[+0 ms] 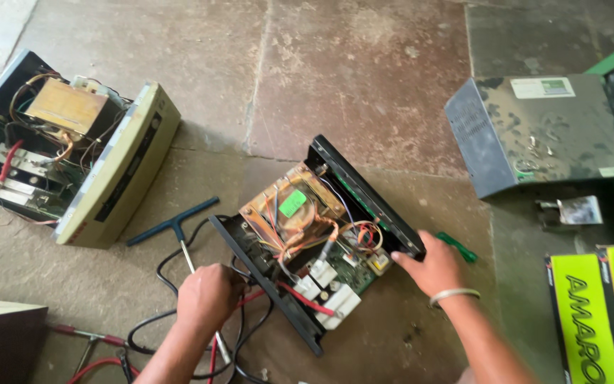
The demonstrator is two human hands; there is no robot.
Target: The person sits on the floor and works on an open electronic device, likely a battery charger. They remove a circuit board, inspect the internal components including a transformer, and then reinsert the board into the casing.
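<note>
Centre floor: black open-topped inverter chassis [318,242] with copper-wound transformer [294,208] has its cover off and internals exposed. Left hand [207,295] clamps its near-left rear panel, right hand [431,269] grips the right front corner. Grey metal cover [534,131] lies far right; nothing looks pulled yet.

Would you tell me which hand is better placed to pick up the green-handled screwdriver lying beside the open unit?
The right hand, probably. It rests on the black front panel of the open unit, and the green-handled screwdriver lies just beyond its knuckles. The left hand is across the unit, on its rear edge among the cables.

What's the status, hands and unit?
Left hand gripping open unit at rear panel. Right hand holding front corner. Black cables and T-handle tool close by left.
</note>
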